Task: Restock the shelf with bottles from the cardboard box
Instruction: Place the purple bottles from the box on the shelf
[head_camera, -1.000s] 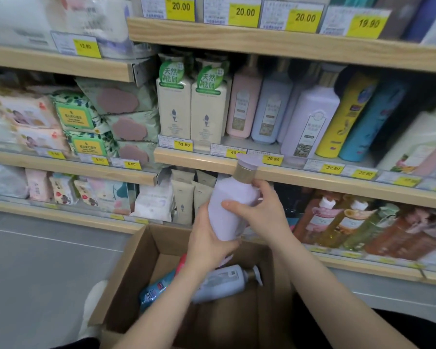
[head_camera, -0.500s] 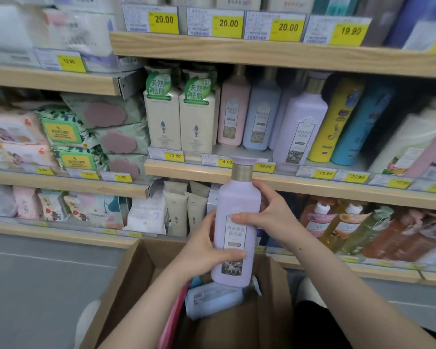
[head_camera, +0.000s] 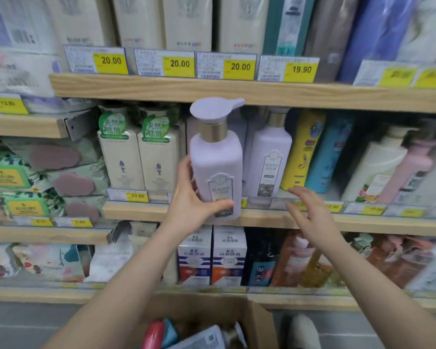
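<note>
Left hand [head_camera: 194, 205] is gripping a smooth lilac pump bottle [head_camera: 215, 167] — right hand [head_camera: 310, 215] is hovering, fingers spread, blurred — cardboard box [head_camera: 252, 321] is cropped below.

Bright, even shop light with little shadow; the right-hand bottles [head_camera: 400, 167] smear with motion blur, and the shelf edges [head_camera: 161, 88] bow toward the corners.

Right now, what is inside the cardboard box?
The box shows a red-pink bottle, a blue one and a pale bottle lying on its side. Whatever lies deeper is cut off by the picture's edge and hidden by the left arm.
</note>
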{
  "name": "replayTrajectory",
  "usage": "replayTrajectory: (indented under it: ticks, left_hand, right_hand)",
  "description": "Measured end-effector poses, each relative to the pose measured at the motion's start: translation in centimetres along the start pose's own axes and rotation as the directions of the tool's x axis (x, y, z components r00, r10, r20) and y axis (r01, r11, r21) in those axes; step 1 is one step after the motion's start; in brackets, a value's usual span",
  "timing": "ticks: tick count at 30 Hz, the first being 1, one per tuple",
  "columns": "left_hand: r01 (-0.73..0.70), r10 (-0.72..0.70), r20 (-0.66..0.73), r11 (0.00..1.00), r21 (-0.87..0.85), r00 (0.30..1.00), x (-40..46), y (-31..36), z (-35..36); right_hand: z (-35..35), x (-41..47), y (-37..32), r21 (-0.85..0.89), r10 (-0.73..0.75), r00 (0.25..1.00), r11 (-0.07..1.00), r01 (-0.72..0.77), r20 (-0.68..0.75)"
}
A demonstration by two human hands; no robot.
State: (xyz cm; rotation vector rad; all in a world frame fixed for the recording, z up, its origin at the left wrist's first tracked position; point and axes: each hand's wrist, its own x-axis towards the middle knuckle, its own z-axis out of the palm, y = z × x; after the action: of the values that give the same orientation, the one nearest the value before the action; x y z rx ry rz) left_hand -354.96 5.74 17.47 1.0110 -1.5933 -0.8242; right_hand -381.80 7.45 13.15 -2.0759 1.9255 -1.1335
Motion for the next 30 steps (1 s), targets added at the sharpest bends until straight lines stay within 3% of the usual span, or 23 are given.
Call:
replayTrajectory:
  ticks: [4, 10, 14, 19, 25, 30]
  left_hand:
    - [-0.146, 0.147, -0.029, 0.988, 0.045, 0.989, 3.2, -0.7, 1.1]
    - [-0.233, 0.245, -0.166, 0.968, 0.088, 0.955, 4.1, -2.2, 2.6]
    - [-0.293, 0.326, -0.147, 0.933, 0.209, 0.934, 5.8, -2.9, 2.2]
    - [-0.217, 0.244, -0.119, 0.955, 0.203, 0.962, 6.9, -4.3, 2.0]
    - [-0.049, 0.044, 0.039, 0.987, 0.15, 0.998, 8.5, -5.9, 1.6]
    - [0.011, -0.026, 0.174, 0.996, 0.084, 0.984, 10.9, -6.1, 2.4]
  right_hand:
    - [2.0, 1.7, 1.9, -0.102, -0.051, 0.998, 0.993, 0.054, 0.033]
    - [5.0, 1.7, 3.3, -0.183, -0.119, 0.985, 0.978, 0.096, -0.121]
    - [5.0, 1.8, 3.2, -0.2, -0.138, 0.981, 0.974, 0.108, -0.14]
    - [4.9, 1.6, 3.2, -0.212, -0.126, 0.984, 0.972, 0.098, -0.125]
    - [5.1, 1.9, 3.2, -0.205, -0.123, 0.983, 0.974, 0.093, -0.137]
    - [5.4, 2.0, 3.4, -0.212, -0.122, 0.982, 0.973, 0.09, -0.145]
